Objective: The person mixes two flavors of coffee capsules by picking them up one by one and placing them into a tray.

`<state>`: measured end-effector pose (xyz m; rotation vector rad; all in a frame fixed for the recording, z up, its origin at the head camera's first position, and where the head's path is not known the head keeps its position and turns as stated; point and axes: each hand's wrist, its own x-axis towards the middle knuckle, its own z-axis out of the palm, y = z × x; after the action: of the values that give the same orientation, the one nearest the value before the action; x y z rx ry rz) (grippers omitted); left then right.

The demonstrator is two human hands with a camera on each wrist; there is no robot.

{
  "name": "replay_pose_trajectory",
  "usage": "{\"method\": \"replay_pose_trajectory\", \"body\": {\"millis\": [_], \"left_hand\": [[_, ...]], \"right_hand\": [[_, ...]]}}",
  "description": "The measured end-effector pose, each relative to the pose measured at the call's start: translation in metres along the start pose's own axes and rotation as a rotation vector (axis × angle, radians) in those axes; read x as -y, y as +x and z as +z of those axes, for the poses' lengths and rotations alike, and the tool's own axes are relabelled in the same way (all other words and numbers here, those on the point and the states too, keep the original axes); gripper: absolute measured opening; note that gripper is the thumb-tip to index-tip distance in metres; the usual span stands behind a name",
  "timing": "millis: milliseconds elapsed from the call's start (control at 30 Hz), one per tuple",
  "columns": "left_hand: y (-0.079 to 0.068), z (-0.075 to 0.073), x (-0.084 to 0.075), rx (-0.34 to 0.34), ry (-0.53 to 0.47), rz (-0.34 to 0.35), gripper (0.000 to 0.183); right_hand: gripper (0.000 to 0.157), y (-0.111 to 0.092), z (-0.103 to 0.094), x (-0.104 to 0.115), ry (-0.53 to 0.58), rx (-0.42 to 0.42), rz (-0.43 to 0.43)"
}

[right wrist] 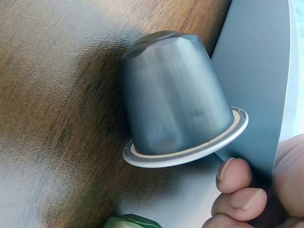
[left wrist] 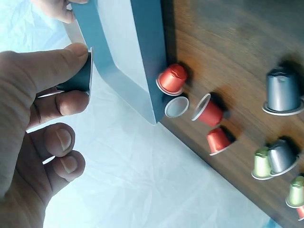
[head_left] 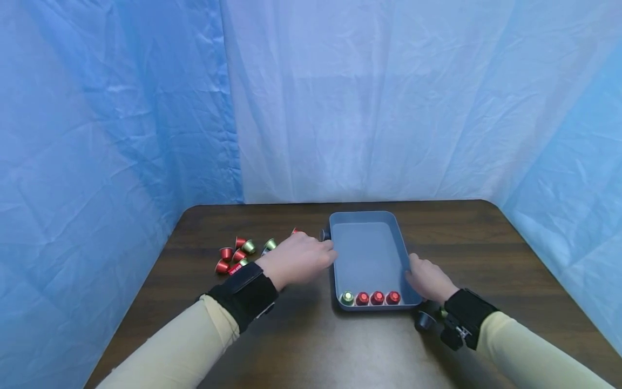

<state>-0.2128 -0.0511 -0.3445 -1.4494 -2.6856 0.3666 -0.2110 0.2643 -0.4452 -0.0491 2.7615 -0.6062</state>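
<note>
My left hand (head_left: 297, 258) is over the left wall of a blue-grey tray (head_left: 370, 254). In the left wrist view, its thumb and forefinger pinch a dark coffee capsule (left wrist: 78, 78) by the edge, while the other fingers curl loosely. With my right hand (head_left: 430, 277) I grip the tray's right wall; curled fingers (right wrist: 235, 175) lie against the outside. Along the tray's near edge stand a green capsule (head_left: 347, 298) and three red capsules (head_left: 377, 298) in a row. A dark grey capsule (right wrist: 175, 95) lies on the table close to my right hand.
Red capsules (head_left: 225, 253) and green capsules (head_left: 248, 247) lie scattered on the wooden table (head_left: 311, 346) to the left, with grey capsules (left wrist: 282, 90) among them. A green capsule (right wrist: 133, 222) is partly visible near the right wrist. Blue-white sheets (head_left: 369, 108) surround the table.
</note>
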Motion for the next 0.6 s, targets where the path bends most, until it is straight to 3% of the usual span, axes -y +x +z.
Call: {"method": "replay_pose_trajectory", "body": {"millis": [167,600], "left_hand": [[0.007,-0.004,-0.005,0.042,-0.022,-0.003,0.026],[0.029,-0.001,-0.015,0.089,-0.042,-0.01,0.024]], "right_hand": [[0.037,0.0,0.001,-0.001,0.01,-0.004,0.0],[0.036,-0.001,0.002,0.004,0.011,-0.007,-0.008]]}}
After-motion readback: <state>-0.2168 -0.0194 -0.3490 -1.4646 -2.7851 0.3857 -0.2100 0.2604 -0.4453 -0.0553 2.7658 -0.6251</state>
